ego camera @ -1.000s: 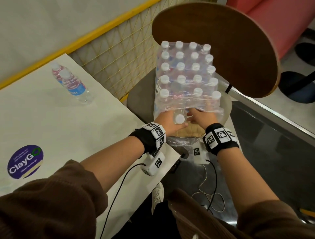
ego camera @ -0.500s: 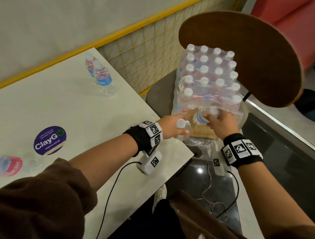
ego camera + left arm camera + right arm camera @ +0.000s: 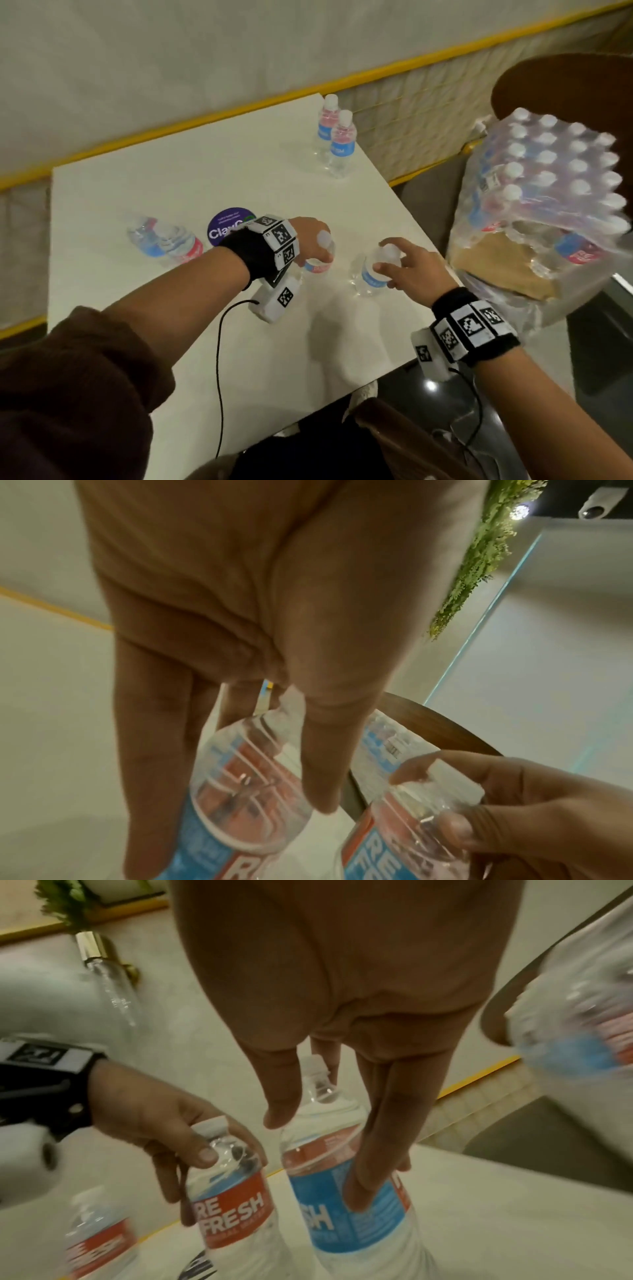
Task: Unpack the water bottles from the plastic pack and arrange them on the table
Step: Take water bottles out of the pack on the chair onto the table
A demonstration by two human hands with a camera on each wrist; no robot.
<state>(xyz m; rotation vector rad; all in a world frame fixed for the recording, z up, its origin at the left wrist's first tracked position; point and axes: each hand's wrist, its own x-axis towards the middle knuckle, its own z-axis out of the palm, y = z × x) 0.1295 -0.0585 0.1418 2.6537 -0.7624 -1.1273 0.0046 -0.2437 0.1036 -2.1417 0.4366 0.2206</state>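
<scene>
Each hand grips one upright water bottle on the counter [image 3: 137, 192] — left hand [image 3: 310, 236], right hand [image 3: 409, 265] — side by side.

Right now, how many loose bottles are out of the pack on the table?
6: two at the far corner, two near the purple sticker, one in the left hand, one in the right hand.

A round purple sticker [image 3: 228, 226] lies flat near the table [image 3: 164, 192] centre. A yellow-trimmed mesh partition [image 3: 404, 113] borders the far edge. A brown chair backrest [image 3: 561, 85] stands beyond the right edge.
</scene>
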